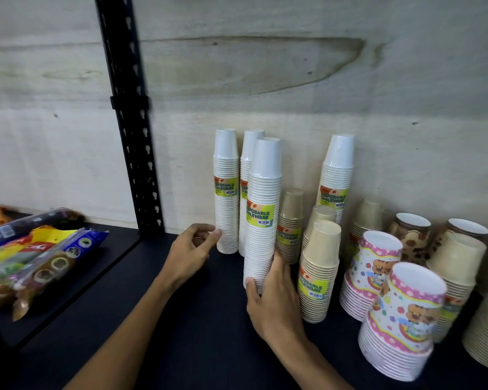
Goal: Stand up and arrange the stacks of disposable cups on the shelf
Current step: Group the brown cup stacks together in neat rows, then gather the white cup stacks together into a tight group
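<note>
The right hand [273, 299] is gripping the base of a tall white cup stack [262, 220], fingers curled round it, setting it upright on the dark shelf [181, 319] just in front of two more white stacks [226, 192] at the wall. The left hand [192, 249] is touching the leftmost stack's lower edge with loosely curled fingers, seemingly steadying rather than grasping it. Next I judge the held stack needs seating flat and nudging into line. Kraft-brown stacks [319, 271] and pink patterned stacks [400, 319] are standing rim-down to the right; snack packets [40, 257] are lying on the neighbouring shelf.
</note>
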The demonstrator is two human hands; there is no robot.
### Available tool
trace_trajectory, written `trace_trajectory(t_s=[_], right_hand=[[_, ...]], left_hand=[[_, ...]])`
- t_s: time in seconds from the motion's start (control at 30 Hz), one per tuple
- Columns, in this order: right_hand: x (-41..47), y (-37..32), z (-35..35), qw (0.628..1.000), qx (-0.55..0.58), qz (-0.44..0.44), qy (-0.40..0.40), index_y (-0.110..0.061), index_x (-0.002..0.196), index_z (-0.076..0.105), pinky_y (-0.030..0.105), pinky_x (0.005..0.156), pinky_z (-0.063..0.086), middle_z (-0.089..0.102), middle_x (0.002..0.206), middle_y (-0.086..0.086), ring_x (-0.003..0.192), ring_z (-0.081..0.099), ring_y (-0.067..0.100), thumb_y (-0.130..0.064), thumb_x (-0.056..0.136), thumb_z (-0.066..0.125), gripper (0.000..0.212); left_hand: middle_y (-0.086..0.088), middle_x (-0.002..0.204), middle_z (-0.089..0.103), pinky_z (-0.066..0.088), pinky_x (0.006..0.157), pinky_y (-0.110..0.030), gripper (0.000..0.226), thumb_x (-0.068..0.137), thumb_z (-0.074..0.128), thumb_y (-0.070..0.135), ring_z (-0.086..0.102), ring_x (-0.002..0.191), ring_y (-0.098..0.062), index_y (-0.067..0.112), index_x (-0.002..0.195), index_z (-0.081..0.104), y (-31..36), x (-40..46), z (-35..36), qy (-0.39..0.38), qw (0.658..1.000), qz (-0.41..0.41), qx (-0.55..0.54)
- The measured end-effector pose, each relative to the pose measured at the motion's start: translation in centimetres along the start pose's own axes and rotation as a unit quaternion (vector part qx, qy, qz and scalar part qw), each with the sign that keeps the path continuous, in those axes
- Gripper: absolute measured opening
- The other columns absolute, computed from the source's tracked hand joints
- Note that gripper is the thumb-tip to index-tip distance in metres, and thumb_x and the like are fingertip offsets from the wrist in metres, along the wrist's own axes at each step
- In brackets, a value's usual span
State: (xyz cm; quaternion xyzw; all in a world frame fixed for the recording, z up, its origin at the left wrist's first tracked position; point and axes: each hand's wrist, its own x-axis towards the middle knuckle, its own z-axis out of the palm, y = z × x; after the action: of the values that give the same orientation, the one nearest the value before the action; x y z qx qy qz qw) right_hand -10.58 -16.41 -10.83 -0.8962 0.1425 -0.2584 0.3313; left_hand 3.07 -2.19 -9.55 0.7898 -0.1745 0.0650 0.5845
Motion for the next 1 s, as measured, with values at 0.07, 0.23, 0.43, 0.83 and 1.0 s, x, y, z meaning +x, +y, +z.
trace_trajectory(t_s=[0.07, 0.23, 0.43, 0.83, 1.0], right_hand=[[-0.2, -1.1, -0.2, 1.000, 0.004, -0.005, -0.013, -0.020, 0.155, 0.014, 0.028, 0.111, 0.035, 0.039, 0.151, -0.003, 0.136, 0.040, 0.016, -0.031, 0.097, 0.057, 0.072], [0.4, -2.2, 0.7, 0.999, 0.016, -0.010, -0.041, -0.018, 0.153, 0.024, 0.029, 0.107, 0.039, 0.045, 0.148, -0.002, 0.132, 0.046, 0.017, -0.032, 0.096, 0.059, 0.068], [0.5, -1.2, 2.4, 0.996, 0.074, 0.001, -0.053, -0.026, 0.144, 0.042, 0.037, 0.094, 0.055, 0.053, 0.132, -0.004, 0.118, 0.059, 0.014, -0.030, 0.085, 0.074, 0.067], [-1.3, -3.0, -0.7, 0.989, -0.046, -0.034, -0.136, -0.025, 0.147, 0.035, 0.025, 0.104, 0.037, 0.038, 0.143, -0.006, 0.129, 0.047, 0.012, -0.032, 0.100, 0.053, 0.051], [-2.0, -4.8, -3.6, 0.985, -0.093, -0.080, -0.120, -0.021, 0.146, 0.038, 0.029, 0.105, 0.037, 0.037, 0.144, -0.002, 0.130, 0.046, 0.018, -0.031, 0.101, 0.050, 0.048]], left_hand=[[0.002, 0.099, 0.071, 0.059, 0.074, -0.030, 0.043, 0.085, 0.062, 0.059, 0.068, 0.093, -0.014, 0.024, 0.109, 0.069, 2.0, -1.0, -1.4, -0.022, 0.997, 0.027, -0.073], [0.001, 0.107, 0.073, 0.059, 0.078, -0.032, 0.049, 0.077, 0.065, 0.059, 0.070, 0.098, -0.015, 0.027, 0.114, 0.071, 4.6, -2.0, -3.4, -0.059, 0.988, 0.076, -0.120], [0.000, 0.115, 0.072, 0.057, 0.086, -0.030, 0.050, 0.080, 0.078, 0.023, 0.070, 0.105, -0.017, 0.023, 0.127, 0.063, 4.1, -2.8, -2.3, -0.108, 0.986, 0.068, -0.111], [0.005, 0.121, 0.069, 0.053, 0.081, -0.013, 0.059, 0.082, 0.076, 0.019, 0.067, 0.108, -0.005, 0.023, 0.137, 0.055, 2.9, -1.7, -3.4, -0.097, 0.989, 0.085, -0.065], [0.008, 0.121, 0.069, 0.054, 0.088, -0.018, 0.063, 0.082, 0.073, 0.031, 0.067, 0.109, -0.006, 0.029, 0.141, 0.050, 2.2, -1.2, -3.8, -0.092, 0.990, 0.094, -0.042]])
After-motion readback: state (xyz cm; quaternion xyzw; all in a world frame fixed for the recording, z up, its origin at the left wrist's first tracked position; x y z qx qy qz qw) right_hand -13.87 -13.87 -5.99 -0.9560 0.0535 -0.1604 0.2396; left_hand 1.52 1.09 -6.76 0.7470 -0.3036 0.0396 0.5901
